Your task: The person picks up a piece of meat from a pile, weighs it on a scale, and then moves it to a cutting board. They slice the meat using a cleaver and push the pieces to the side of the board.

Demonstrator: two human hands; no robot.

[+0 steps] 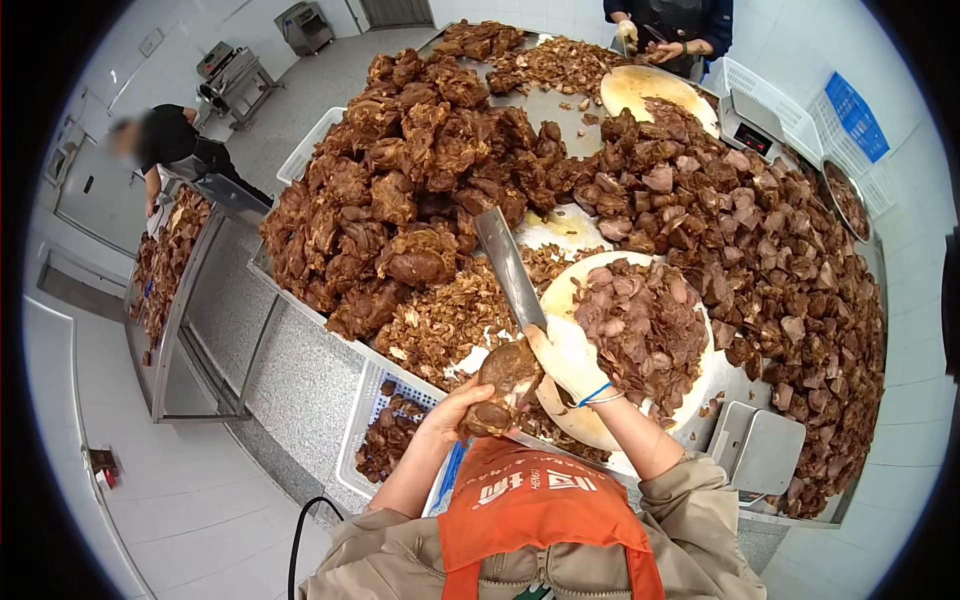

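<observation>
A brown chunk of cooked meat [508,380] rests in my left hand [462,408], whose bare fingers curl round its lower end. My right hand [568,357], in a white glove with a blue band at the wrist, is closed on a cleaver; the broad blade [510,268] points up and away, to the left. The gloved hand is right beside the held chunk. Just right of it, sliced meat [640,325] is heaped on a round cutting board [705,372]. Small brown scraps [440,330] lie beyond my left hand.
Large meat chunks [400,190] are piled at left, cut pieces [770,260] at right. A scale [757,445] stands near right, a basket [365,425] below the table's left edge. One person [680,30] works across the table, another [175,140] at far left.
</observation>
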